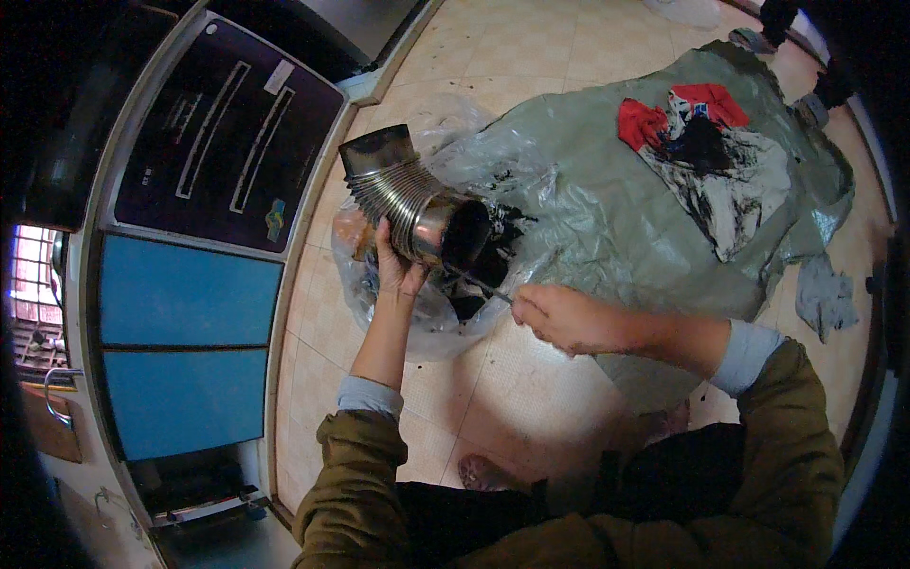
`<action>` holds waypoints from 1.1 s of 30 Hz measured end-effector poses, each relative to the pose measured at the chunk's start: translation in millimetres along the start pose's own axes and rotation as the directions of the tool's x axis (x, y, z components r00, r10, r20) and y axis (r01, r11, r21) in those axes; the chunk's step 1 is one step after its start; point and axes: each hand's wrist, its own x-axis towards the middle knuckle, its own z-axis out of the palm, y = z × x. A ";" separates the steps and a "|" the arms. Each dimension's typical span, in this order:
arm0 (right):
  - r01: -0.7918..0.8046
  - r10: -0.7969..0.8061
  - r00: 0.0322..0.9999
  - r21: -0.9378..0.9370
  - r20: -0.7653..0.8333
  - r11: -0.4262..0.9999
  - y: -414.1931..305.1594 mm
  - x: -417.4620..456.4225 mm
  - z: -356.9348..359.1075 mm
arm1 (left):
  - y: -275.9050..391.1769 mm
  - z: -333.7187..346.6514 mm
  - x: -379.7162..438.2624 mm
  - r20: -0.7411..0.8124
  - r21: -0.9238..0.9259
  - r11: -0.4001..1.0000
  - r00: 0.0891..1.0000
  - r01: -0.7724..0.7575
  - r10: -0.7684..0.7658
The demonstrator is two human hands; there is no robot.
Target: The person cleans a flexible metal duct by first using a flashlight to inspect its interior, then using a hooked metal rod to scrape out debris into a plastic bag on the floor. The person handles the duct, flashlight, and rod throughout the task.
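Observation:
A corrugated metal stovepipe elbow [395,192] is held up in my left hand [399,267], which grips it from below near its open end. The dark mouth of the pipe faces right. My right hand [547,316] is closed around a thin rod-like tool [483,285], whose far end reaches the lower rim of the mouth; whether the tip is inside cannot be seen. Under the pipe lies a clear plastic bag [444,340] with black, soot-like debris [501,249] in it.
A green tarp [597,192] covers the floor at the right, bearing a soot-stained red and white cloth [711,167]. A grey rag [827,297] lies beyond its edge. Along the left stands a cabinet with blue doors [188,291] and a dark panel [227,135]. My shoe [483,473] shows below.

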 end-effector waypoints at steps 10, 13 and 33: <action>0.122 -0.185 0.980 -0.522 -0.070 0.844 72.4 -3.6 12.0 | 12.5 -16.8 0.4 -0.065 0.020 0.978 0.976 -0.208 0.208; 0.135 -0.221 0.975 -0.770 -0.008 0.624 69.2 5.7 -21.9 | 12.5 -36.1 4.5 -0.061 0.036 0.983 0.981 -0.180 0.182; -0.075 0.060 0.997 -0.842 -0.051 0.534 57.7 18.5 -32.4 | 3.4 -52.2 -1.1 -0.162 0.133 0.984 0.977 -0.119 0.140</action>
